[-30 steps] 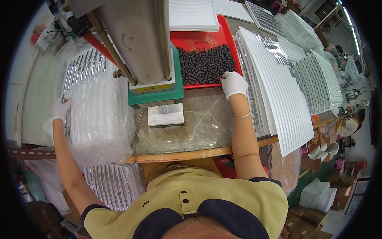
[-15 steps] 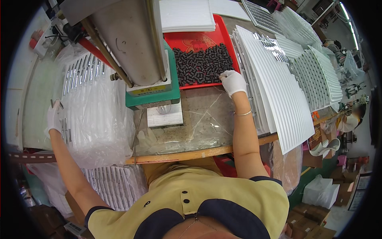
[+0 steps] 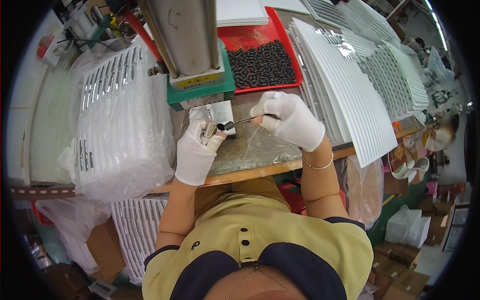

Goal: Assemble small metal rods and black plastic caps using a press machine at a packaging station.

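My left hand [image 3: 192,156], in a white glove with bare fingertips, is closed around shiny silver metal tubes [image 3: 209,131] just in front of the press. A dark round end shows at the tubes' right side; I cannot tell whether it is an opening or a black piece. My gloved right hand [image 3: 294,120] pinches a thin metal tool [image 3: 244,121] pointing left. At the tool's tip is a small black sleeve [image 3: 229,125], close beside that dark end. Under both lies the pale metal block [image 3: 227,111] at the foot of the press.
The press has a green base [image 3: 200,98] and a large metal cylinder [image 3: 182,35]. Behind it, a red tray [image 3: 299,75] holds many black sleeves [image 3: 265,65]. Plastic-wrapped silver tubes [image 3: 107,85] lie left; white corrugated sheets [image 3: 340,95] lean right. The wooden table edge [image 3: 240,171] runs nearest me.
My left hand came from the wrapped tubes to the press front, carrying silver tubes. My right hand left the red tray and moved nearer, now with the thin tool and black sleeve.
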Action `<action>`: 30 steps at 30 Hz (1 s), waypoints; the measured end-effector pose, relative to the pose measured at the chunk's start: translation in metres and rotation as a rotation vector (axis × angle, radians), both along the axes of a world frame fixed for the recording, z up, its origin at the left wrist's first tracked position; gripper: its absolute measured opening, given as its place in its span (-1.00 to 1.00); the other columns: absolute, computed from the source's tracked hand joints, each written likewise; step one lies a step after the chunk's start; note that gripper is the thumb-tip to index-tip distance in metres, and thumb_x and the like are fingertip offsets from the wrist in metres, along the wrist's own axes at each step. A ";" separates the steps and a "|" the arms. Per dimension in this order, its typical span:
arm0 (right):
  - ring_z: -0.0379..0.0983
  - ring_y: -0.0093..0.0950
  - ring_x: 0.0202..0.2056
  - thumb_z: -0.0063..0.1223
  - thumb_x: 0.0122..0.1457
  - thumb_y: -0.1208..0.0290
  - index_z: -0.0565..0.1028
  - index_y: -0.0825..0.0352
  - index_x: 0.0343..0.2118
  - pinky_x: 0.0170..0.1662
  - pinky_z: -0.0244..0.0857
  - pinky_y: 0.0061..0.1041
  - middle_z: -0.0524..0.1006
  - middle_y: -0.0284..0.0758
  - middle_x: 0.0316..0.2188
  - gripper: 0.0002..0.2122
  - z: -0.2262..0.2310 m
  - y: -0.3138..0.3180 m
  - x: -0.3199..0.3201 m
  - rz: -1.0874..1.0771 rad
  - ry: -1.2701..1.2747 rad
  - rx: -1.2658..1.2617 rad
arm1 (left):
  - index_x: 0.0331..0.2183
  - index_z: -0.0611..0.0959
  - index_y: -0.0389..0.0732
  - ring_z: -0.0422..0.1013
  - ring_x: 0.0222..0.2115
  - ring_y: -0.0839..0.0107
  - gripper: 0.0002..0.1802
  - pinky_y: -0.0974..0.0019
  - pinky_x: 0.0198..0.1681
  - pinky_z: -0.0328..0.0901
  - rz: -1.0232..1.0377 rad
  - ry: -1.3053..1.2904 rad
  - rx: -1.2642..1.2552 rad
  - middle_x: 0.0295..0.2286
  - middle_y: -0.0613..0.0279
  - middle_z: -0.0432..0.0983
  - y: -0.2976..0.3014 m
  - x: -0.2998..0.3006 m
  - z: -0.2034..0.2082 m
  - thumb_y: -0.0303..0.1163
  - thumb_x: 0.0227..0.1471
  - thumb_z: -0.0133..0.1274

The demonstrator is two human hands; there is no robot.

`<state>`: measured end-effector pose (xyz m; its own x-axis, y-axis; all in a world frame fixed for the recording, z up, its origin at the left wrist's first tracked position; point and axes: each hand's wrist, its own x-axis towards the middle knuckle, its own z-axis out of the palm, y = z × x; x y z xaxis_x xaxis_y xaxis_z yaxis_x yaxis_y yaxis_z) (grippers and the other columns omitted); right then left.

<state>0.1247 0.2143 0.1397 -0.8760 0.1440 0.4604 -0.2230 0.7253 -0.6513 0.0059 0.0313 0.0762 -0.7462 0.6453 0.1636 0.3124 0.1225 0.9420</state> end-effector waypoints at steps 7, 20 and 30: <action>0.41 -0.30 -0.46 0.09 -0.09 0.40 0.52 0.21 -0.49 -0.39 0.30 -0.35 0.43 -0.33 -0.54 -0.92 0.013 -0.006 0.018 -0.233 -0.266 0.494 | -0.40 0.49 -0.21 0.44 -0.58 0.35 -0.75 0.35 -0.49 0.29 -0.115 0.251 0.013 -0.59 0.18 0.50 0.028 0.015 -0.002 -0.37 -0.15 0.20; 0.41 -0.15 -0.12 -0.04 0.03 0.13 0.48 0.35 -0.17 -0.05 0.25 -0.33 0.48 -0.02 -0.20 -0.59 -0.005 0.286 0.098 -1.361 -0.478 0.061 | -0.38 0.46 -0.27 0.27 -0.66 0.61 -0.88 0.53 -0.55 0.23 -0.237 -0.414 0.079 -0.52 0.27 0.43 0.032 0.008 -0.047 -0.51 -0.04 0.04; 0.39 -0.17 -0.08 0.05 -0.05 0.21 0.55 0.35 -0.29 -0.03 0.25 -0.32 0.48 -0.05 -0.18 -0.67 -0.018 0.348 0.122 -1.522 -0.809 0.157 | -0.29 0.48 -0.26 0.29 -0.63 0.66 -0.77 0.62 -0.65 0.10 -0.217 -0.557 -0.009 -0.54 0.35 0.39 0.030 0.010 -0.051 -0.53 -0.11 0.04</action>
<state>0.2471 0.5624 0.1222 -0.0061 0.9952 0.0977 0.9882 0.0210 -0.1519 0.0158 0.0610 0.0255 -0.5692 0.7920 -0.2209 -0.2095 0.1201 0.9704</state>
